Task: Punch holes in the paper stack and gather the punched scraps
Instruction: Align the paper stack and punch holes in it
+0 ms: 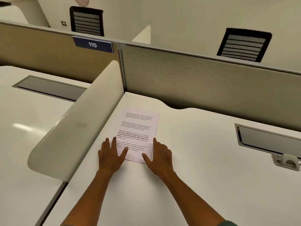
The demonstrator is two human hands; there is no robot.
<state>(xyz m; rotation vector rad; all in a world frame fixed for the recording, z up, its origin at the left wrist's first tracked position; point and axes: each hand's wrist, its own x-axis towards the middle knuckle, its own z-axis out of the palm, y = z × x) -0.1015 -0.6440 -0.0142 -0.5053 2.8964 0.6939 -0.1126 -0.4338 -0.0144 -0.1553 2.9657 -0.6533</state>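
At the far left a curved cream divider (78,121) walls off this desk (203,160) from the neighbouring one. Just right of it, the left hand (110,156) lies flat with straight, spread fingers, its grip open, fingertips and thumb resting on the near left corner of the paper stack (138,132). The stack sits flat on the desk close to the divider, printed side up. The right hand (160,158) is likewise flat and open, its thumb on the near right corner and its fingers along the right edge. Further right a grey cable tray (268,141) is set into the desk, with what looks like the hole punch (285,161) in front of it, well apart from the paper. Since neither hand clamps the sheets, they could probably fan or skew when slid or lifted, giving misaligned holes. Reaching for the punch with one hand may let the sheets drift.
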